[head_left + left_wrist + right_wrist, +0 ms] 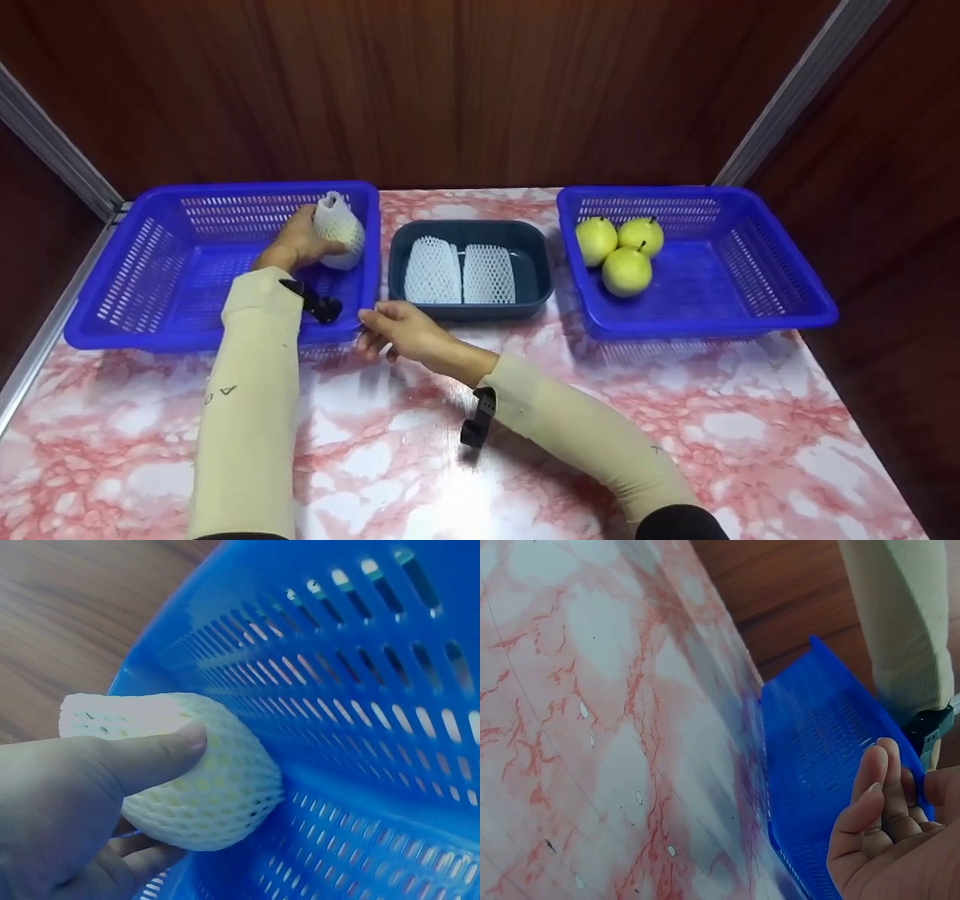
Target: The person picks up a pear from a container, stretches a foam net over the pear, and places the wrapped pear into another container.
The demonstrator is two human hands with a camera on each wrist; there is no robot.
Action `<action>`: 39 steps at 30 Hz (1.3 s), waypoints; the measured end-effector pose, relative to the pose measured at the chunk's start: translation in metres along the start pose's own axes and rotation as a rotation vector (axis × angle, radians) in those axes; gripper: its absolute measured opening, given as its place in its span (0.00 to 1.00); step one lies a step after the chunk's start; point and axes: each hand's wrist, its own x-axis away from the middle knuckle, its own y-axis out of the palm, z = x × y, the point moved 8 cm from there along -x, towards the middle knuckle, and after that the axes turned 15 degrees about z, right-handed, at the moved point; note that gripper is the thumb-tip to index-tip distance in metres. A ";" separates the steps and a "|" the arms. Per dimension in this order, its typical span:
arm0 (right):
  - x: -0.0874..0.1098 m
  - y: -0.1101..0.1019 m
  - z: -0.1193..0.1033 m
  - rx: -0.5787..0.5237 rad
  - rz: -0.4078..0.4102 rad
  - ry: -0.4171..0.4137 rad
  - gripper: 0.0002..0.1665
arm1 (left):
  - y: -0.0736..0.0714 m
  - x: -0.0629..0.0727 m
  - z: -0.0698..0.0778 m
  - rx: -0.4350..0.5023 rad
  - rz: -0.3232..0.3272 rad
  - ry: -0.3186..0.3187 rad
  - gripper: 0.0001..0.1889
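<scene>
My left hand [298,238] grips a pale yellow-green fruit in a white foam net [341,234], inside the right end of the left blue basket [225,189]. The left wrist view shows the thumb [161,757] lying across the foam net and other fingers below it. Yellow shows through the mesh, and an open sleeve end of the net sticks out past the fruit. Just outside that basket's front right corner, my right hand [409,334] hovers with loosely bent fingers and holds nothing. Its fingers [859,817] appear in front of the blue basket in the right wrist view.
Between the baskets stands a dark teal tub [471,309] with two flat white foam nets [433,274] in it. The right blue basket [712,328] holds three yellow-green pears [627,272] at its left end. Brown wood-grain panels [465,90] enclose the marbled table [390,465].
</scene>
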 end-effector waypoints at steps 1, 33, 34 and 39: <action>0.000 0.000 0.000 -0.001 -0.002 -0.001 0.15 | 0.000 0.000 0.000 -0.005 0.003 0.003 0.45; 0.001 -0.001 -0.001 0.006 -0.012 -0.002 0.17 | -0.005 0.009 0.002 -0.002 -0.118 -0.021 0.54; 0.001 -0.001 -0.002 0.008 -0.012 -0.002 0.17 | -0.006 0.010 0.002 0.000 -0.122 -0.028 0.54; 0.002 -0.001 -0.002 0.012 -0.023 0.002 0.19 | -0.010 0.011 0.005 0.011 -0.137 -0.036 0.55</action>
